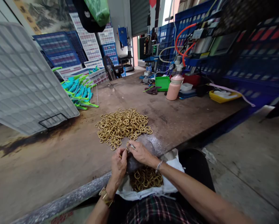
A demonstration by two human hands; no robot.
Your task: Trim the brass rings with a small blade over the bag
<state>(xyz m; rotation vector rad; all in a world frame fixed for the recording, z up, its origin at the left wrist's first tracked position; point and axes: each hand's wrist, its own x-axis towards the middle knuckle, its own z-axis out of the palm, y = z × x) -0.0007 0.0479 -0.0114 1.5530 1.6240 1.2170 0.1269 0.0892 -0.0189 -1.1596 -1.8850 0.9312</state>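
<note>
At twelve o'clock from the hands, close ahead of them on the worn brown surface (67,161), lies a heap of gold-coloured rings (122,124); at five o'clock, just below the surface's edge, more of the same rings (147,180) sit in an open white bag (177,166) at the lap.

The fingers of the left hand (118,166) are drawn nearly together, with a glint of gold between them that looks like a single ring (120,156). Those of the right hand (140,153), at two o'clock from the left, are pinched around a small pale item (132,146) too small to identify. The two sets of fingertips all but meet.

Each ring should be light and stiff, likely metal or a hard plastic, hardly fragile, and apt to slip or roll if squeezed off centre; the finish looks smooth enough that dry fingertips would help. The best hold is probably a thumb-and-forefinger pinch on opposite sides of the rim, or a fingertip hooked through the hole. Taken by the bagful, they would weigh far more. Loose ones at the heap's six o'clock fringe look easiest to pick singly; those deeper in overlap and may drag neighbours along.
</note>
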